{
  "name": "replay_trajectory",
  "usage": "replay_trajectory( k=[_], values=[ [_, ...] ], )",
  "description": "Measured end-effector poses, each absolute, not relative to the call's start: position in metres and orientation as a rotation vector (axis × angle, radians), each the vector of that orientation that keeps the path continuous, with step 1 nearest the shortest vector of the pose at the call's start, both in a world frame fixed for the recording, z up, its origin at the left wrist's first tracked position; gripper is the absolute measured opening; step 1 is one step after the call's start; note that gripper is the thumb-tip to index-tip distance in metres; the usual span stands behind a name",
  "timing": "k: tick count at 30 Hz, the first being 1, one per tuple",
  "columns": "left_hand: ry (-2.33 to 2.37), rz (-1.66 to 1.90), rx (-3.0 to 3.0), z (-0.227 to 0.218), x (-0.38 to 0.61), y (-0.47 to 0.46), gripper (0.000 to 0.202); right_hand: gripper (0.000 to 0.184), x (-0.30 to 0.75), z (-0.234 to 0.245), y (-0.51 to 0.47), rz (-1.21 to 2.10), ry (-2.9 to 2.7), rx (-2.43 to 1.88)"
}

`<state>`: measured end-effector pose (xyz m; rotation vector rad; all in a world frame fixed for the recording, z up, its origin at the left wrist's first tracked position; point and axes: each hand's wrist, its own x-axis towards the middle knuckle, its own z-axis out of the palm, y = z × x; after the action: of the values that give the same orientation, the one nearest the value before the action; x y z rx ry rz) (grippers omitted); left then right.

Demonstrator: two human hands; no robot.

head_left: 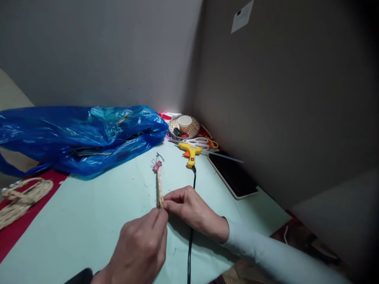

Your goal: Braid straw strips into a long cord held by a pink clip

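A narrow braided straw strip [160, 182] runs toward me over the pale green table. Its far end is gripped by pink binder clips [157, 166] with silver wire handles. My right hand [189, 209] pinches the near end of the strip between thumb and fingertips. Just below and to the left, my left hand [139, 244] is closed, its fingertips meeting at the same near end. What lies inside the left fingers is mostly hidden, but straw strands lead into them.
A yellow glue gun [191, 154] with a black cord [191, 240], white scissors [199, 142] and a dark tablet [232, 175] lie to the right. Behind are a woven basket [194, 130] holding a cup [185, 123], and a blue plastic bag [79, 138]. Coiled straw [25, 201] lies left.
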<state>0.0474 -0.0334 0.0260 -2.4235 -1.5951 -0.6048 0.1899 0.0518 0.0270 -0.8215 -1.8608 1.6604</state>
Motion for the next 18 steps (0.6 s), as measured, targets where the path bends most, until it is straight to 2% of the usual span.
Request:
replay_trajectory(
  k=[5, 9, 12, 15, 18],
  values=[
    [-1.162, -0.240, -2.218, 0.019, 0.053, -0.034, 0.030, 0.033, 0.190, 0.028, 0.051, 1.729, -1.840, -0.803],
    [-1.184, -0.282, -2.292, 0.019, 0.049, -0.039, 0.030, 0.028, 0.189, 0.031, 0.050, 1.740, -1.806, -0.846],
    [-1.478, -0.571, -2.496, 0.026, 0.038, -0.044, 0.025, 0.029, 0.190, 0.032, 0.050, 1.815, -1.712, -0.851],
    [-2.052, -1.102, -2.462, 0.041, 0.026, -0.040, 0.022, 0.032, 0.193, 0.032, 0.049, 1.911, -1.634, -0.823],
    [-2.698, -1.457, -2.259, 0.051, 0.021, -0.022, 0.021, 0.036, 0.193, 0.032, 0.049, 1.943, -1.581, -0.764]
  ],
)
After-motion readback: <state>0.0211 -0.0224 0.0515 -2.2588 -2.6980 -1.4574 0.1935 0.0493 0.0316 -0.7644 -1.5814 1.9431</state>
